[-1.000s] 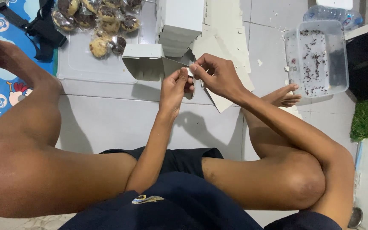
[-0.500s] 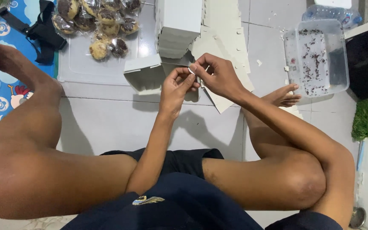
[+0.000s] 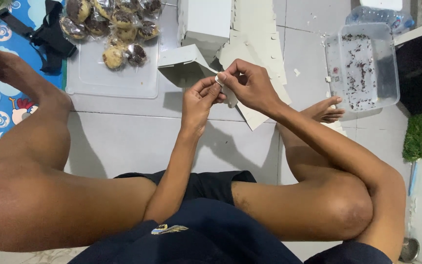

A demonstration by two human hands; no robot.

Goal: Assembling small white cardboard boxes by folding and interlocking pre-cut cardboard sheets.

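Pinching a small white strip (image 3: 219, 80) between both hands at upper centre, we grip with left hand (image 3: 199, 100) and right hand (image 3: 250, 85). It seems light, flimsy, easily torn; we hold its edges.

Wrapped buns (image 3: 116, 29) on a clear lid (image 3: 108, 80), a crumb-strewn plastic tub (image 3: 362, 66), a black strap (image 3: 50, 36).

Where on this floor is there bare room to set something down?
Bare tile lies between the left hand and the left knee, below the clear tray. A second patch lies between the cardboard sheets and the plastic container. It is crowded around the wrapped buns and folded white boxes.
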